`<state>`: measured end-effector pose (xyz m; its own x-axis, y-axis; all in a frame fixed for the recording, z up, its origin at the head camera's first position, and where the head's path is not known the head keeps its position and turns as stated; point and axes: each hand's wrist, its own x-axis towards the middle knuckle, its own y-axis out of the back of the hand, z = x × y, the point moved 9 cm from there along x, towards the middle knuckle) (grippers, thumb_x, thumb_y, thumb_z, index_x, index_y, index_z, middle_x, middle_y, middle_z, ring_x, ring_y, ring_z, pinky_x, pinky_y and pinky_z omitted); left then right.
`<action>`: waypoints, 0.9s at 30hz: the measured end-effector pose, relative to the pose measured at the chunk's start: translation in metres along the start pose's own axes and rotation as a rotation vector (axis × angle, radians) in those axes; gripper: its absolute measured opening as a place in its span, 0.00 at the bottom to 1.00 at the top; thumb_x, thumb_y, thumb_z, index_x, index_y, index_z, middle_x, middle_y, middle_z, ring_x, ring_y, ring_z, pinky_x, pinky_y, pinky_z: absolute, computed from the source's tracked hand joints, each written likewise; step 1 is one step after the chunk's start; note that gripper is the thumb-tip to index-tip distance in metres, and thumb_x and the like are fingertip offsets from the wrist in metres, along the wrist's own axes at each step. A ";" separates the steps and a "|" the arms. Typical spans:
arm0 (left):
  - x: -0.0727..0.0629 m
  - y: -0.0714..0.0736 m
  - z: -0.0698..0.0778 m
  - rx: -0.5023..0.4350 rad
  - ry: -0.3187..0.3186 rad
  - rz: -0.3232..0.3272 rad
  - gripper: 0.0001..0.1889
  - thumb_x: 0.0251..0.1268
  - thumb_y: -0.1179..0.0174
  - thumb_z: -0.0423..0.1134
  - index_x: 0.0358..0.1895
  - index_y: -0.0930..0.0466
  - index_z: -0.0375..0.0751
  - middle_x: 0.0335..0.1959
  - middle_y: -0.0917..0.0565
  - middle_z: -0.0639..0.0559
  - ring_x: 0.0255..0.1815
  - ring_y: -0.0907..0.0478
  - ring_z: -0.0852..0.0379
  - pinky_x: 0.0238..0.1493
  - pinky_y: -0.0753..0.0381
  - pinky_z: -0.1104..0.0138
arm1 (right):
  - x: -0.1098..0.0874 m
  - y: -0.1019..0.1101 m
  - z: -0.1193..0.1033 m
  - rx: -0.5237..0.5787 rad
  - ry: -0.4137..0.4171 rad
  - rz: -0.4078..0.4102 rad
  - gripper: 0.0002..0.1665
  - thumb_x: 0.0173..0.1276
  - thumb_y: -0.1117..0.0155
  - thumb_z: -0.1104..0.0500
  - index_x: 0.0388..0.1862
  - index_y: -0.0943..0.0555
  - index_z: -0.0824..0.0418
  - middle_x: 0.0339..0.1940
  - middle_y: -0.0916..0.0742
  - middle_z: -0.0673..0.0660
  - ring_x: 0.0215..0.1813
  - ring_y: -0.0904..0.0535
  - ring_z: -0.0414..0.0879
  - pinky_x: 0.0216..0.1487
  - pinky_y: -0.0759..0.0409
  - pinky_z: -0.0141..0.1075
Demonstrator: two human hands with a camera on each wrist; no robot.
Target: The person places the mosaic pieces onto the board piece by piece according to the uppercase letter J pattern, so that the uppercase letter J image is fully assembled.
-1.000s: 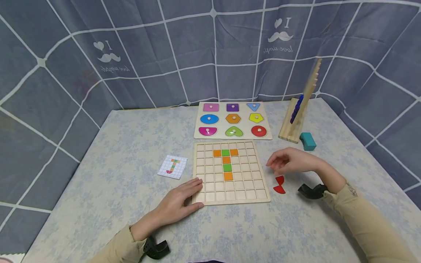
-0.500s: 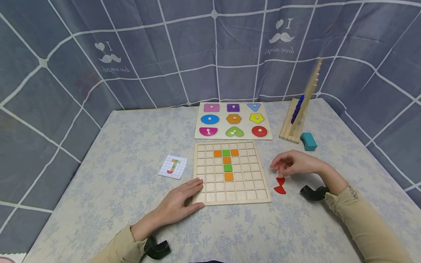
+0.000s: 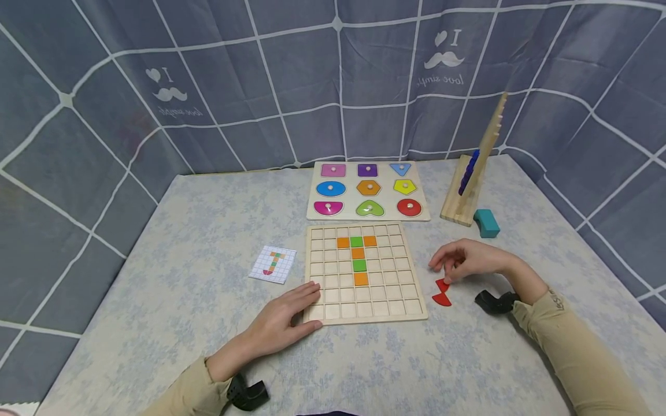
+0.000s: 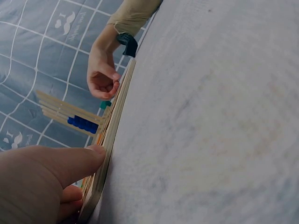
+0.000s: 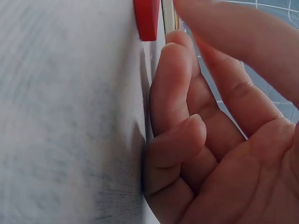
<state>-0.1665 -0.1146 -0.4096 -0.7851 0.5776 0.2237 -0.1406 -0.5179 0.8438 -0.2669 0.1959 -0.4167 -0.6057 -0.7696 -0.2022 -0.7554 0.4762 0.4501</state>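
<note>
A wooden grid board (image 3: 333, 297) lies in the middle of the table, with orange and green square tiles (image 3: 359, 265) set in a T shape. My left hand (image 3: 281, 320) rests on its lower left corner, fingertips on the left rim and thumb at the front edge. Right of the board lie two red quarter-round tiles, an upper one (image 3: 441, 284) and a lower one (image 3: 442, 300). My right hand (image 3: 473, 259) hovers low over them, its thumb tip at the upper tile, fingers loosely bent. In the right wrist view one red tile (image 5: 148, 18) shows beyond the fingers; the thumb tip is cut off.
A card with a printed tile pattern (image 3: 273, 264) lies left of the board. Behind stands a knobbed shape puzzle (image 3: 343, 215). At the back right are a wooden rack with blue beads (image 3: 458, 211) and a teal block (image 3: 487, 223). A grey curtain (image 3: 307, 75) surrounds the table.
My right hand has moved slightly right and down toward the red tiles, and its thumb now reaches the upper one. My left hand has stayed on the board.
</note>
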 end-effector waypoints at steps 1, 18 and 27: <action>0.000 0.000 0.000 0.001 -0.003 0.003 0.31 0.63 0.41 0.53 0.63 0.28 0.35 0.66 0.31 0.48 0.69 0.38 0.53 0.64 0.34 0.56 | 0.000 0.000 0.000 0.001 0.000 -0.004 0.19 0.59 0.34 0.68 0.50 0.23 0.73 0.39 0.17 0.64 0.30 0.23 0.42 0.31 0.23 0.31; 0.000 -0.001 -0.001 -0.005 0.013 -0.010 0.31 0.63 0.41 0.53 0.63 0.29 0.35 0.67 0.31 0.49 0.69 0.39 0.54 0.65 0.36 0.57 | 0.001 -0.002 0.008 -0.029 -0.004 -0.022 0.20 0.56 0.30 0.65 0.48 0.21 0.69 0.29 0.17 0.57 0.27 0.26 0.39 0.27 0.25 0.29; 0.000 -0.001 -0.001 0.001 0.019 -0.012 0.31 0.63 0.41 0.53 0.63 0.29 0.35 0.67 0.32 0.49 0.69 0.39 0.54 0.66 0.36 0.57 | 0.001 -0.004 0.008 -0.065 -0.030 -0.020 0.16 0.56 0.30 0.64 0.44 0.19 0.65 0.27 0.19 0.54 0.26 0.26 0.40 0.27 0.25 0.30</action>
<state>-0.1667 -0.1146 -0.4109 -0.7947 0.5715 0.2043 -0.1496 -0.5108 0.8466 -0.2662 0.1971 -0.4259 -0.5987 -0.7649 -0.2377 -0.7502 0.4314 0.5011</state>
